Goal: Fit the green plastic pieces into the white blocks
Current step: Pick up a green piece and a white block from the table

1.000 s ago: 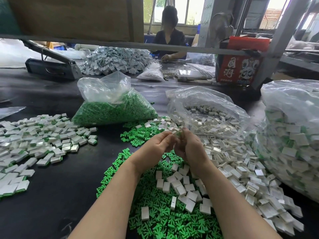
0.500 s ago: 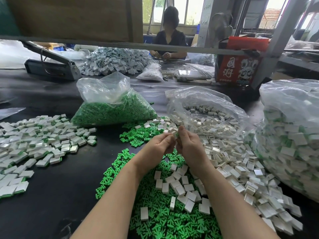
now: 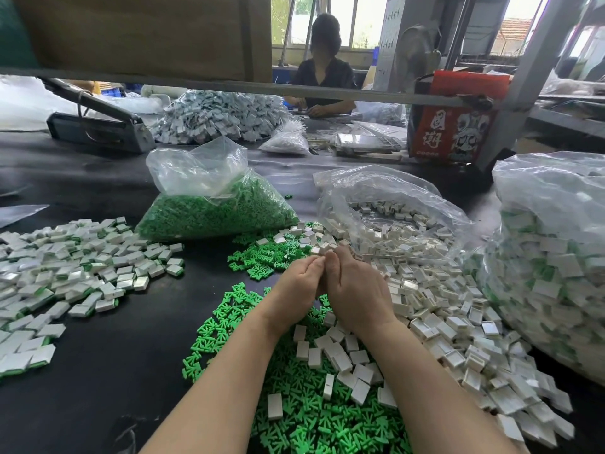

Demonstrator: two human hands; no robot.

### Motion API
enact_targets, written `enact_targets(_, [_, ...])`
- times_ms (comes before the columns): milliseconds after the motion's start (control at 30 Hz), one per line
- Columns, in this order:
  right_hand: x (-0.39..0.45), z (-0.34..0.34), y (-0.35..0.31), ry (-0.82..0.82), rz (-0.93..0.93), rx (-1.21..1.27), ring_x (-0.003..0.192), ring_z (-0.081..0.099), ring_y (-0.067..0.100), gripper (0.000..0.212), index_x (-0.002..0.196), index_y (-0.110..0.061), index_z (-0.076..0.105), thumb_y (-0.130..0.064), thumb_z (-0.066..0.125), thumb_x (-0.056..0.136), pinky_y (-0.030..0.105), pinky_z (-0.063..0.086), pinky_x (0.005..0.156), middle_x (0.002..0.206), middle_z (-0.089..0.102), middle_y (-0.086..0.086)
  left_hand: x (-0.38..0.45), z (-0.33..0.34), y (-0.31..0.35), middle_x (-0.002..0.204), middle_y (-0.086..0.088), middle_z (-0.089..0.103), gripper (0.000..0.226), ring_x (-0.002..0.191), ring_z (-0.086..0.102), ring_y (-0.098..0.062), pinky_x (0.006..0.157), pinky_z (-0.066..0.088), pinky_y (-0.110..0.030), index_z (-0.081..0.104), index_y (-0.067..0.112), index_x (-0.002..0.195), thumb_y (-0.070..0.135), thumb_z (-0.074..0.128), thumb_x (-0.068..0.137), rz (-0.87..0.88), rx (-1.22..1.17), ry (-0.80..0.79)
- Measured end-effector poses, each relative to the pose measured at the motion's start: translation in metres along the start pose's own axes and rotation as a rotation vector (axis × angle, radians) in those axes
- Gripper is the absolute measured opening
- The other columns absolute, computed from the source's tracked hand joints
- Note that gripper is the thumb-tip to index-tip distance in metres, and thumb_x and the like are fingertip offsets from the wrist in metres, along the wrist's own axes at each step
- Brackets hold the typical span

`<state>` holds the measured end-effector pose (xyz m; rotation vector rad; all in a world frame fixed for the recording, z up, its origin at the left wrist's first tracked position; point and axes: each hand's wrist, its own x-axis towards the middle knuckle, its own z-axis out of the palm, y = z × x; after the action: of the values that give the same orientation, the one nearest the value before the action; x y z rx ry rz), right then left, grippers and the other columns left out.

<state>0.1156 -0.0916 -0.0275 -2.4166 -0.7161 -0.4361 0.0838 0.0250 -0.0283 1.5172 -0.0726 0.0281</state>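
On the left, the spread of finished white blocks with green edges [image 3: 75, 273] lies well apart from the work. At centre the left hand [image 3: 299, 283] and right hand [image 3: 355, 290] press together, fingertips pinching something small I cannot tell, above the loose bright green plastic pieces [image 3: 294, 411] and small white plastic blocks [image 3: 442, 322]. A skewed push could jam or drop the piece into either pile.

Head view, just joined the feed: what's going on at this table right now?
A person is assembling small parts by hand. The left hand and right hand are pressed together above loose green pieces and white blocks; what they pinch is hidden. Finished blocks with green showing lie spread to the left, and a bag of green pieces sits behind.
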Motion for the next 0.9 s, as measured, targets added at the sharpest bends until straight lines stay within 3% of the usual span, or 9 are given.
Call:
enact_targets(167, [0.0,0.001,-0.004,0.038,0.063,-0.102,0.061,0.06,0.024,0.036,0.087,-0.023,0.046,-0.037,0.017,0.104,0.029,0.033,0.049,0.061,0.047,-0.005,0.004,0.005,-0.004,0.083,0.002,0.07,0.033,0.076,0.067,0.001,0.067,0.049,-0.012,0.063,0.01,0.095,0.016,0.033,0.107,0.016,0.061,0.064])
enact_targets(367, [0.0,0.003,-0.002,0.035,0.134,-0.125,0.057,0.048,0.019,0.044,0.082,-0.019,0.055,-0.034,0.018,0.102,0.03,0.031,0.055,0.065,0.06,0.002,0.001,0.009,-0.003,0.077,0.009,0.066,0.032,0.066,0.062,0.009,0.062,0.046,-0.007,0.062,0.014,0.092,0.016,0.033,0.107,0.03,0.145,0.09])
enact_targets(533, [0.0,0.006,0.0,0.08,0.125,-0.098,0.056,0.048,0.018,0.05,0.083,-0.014,0.062,-0.034,0.021,0.103,0.028,0.032,0.054,0.07,0.067,0.006,0.002,0.009,-0.005,0.095,0.001,0.068,0.031,0.083,0.065,0.004,0.072,0.049,-0.011,0.063,0.013,0.105,0.019,0.033,0.107,0.003,0.13,0.086])
enact_targets(633, [0.001,0.006,0.001,0.055,0.133,-0.083,0.062,0.056,0.022,0.043,0.086,-0.02,0.057,-0.035,0.021,0.104,0.031,0.036,0.058,0.069,0.063,0.004,0.002,0.009,-0.004,0.098,-0.002,0.069,0.029,0.086,0.066,0.002,0.075,0.049,-0.012,0.062,0.016,0.102,0.019,0.034,0.107,0.018,0.117,0.085])
enact_targets(733, [0.002,0.006,0.0,0.031,0.187,0.186,0.068,0.058,0.019,0.041,0.079,-0.025,0.051,-0.036,0.021,0.105,0.035,0.043,0.063,0.069,0.057,-0.005,0.001,0.007,-0.002,0.094,0.004,0.071,0.026,0.092,0.068,-0.004,0.081,0.051,-0.018,0.062,0.017,0.099,0.02,0.036,0.106,0.05,0.069,0.067])
enact_targets(800, [0.005,0.006,0.0,0.043,0.262,0.483,0.06,0.051,0.016,0.05,0.07,-0.022,0.052,-0.036,0.022,0.107,0.035,0.04,0.062,0.064,0.054,-0.003,0.001,0.006,0.0,0.086,0.009,0.069,0.027,0.086,0.065,-0.006,0.08,0.051,-0.02,0.06,0.013,0.094,0.021,0.038,0.106,0.092,0.069,0.074])
enact_targets(900, [0.007,0.0,0.0,0.027,0.391,0.85,0.051,0.042,0.018,0.06,0.061,-0.016,0.053,-0.045,0.024,0.105,0.036,0.035,0.057,0.056,0.048,0.002,0.0,0.004,0.005,0.077,0.02,0.067,0.024,0.075,0.06,0.007,0.073,0.047,-0.01,0.062,0.015,0.096,0.024,0.04,0.103,0.166,0.03,0.118])
